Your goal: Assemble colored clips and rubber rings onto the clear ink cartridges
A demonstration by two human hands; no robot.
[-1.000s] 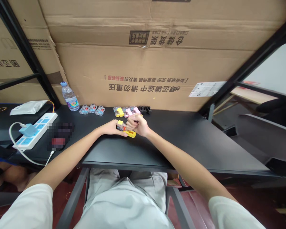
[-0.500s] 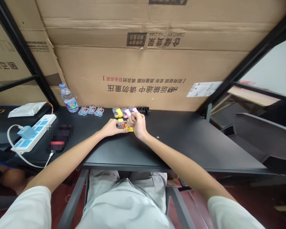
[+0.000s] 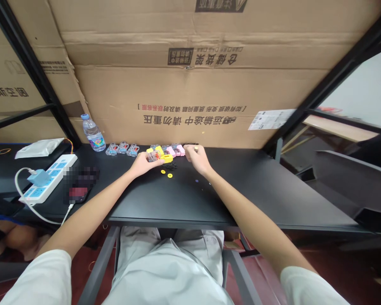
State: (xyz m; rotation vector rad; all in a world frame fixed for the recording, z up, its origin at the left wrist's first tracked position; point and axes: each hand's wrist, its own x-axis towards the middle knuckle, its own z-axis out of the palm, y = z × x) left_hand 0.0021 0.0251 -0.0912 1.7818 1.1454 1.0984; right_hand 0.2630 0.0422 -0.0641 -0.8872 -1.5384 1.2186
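**Loose small parts between my hands**

My left hand (image 3: 144, 163) pinches a yellow-and-clear block (image 3: 159, 157) between thumb and fingers, low over the surface (image 3: 241, 186) and near its back edge. My right hand (image 3: 197, 158) is apart from it, fingers bunched together just beside the pink blocks (image 3: 175, 150). Something pale shows at the tips, but I cannot tell whether they grip it.

Between the hands two yellow discs (image 3: 166, 173) lie flat. A few black rings (image 3: 171, 166) sit just behind them, and two specks (image 3: 196, 181) lie near my right wrist.

My main worry is a wrist or forearm dragging across these. I judge the discs light enough to skid or roll toward the front edge and drop to the floor. The rings are black on black, so I could lose sight of them or press a hand down on them. The pinch on the block looks shallow. If it slips, the block would fall among the discs or knock into the row behind.

Further out, clear blocks (image 3: 122, 148) continue that row to the left, with a bottle (image 3: 93, 134) beyond. The box (image 3: 190, 84) stands right behind the row, so I have no room to reach past it. At far left lie a power strip (image 3: 49, 176) and a phone (image 3: 79, 186), well apart from my hands.
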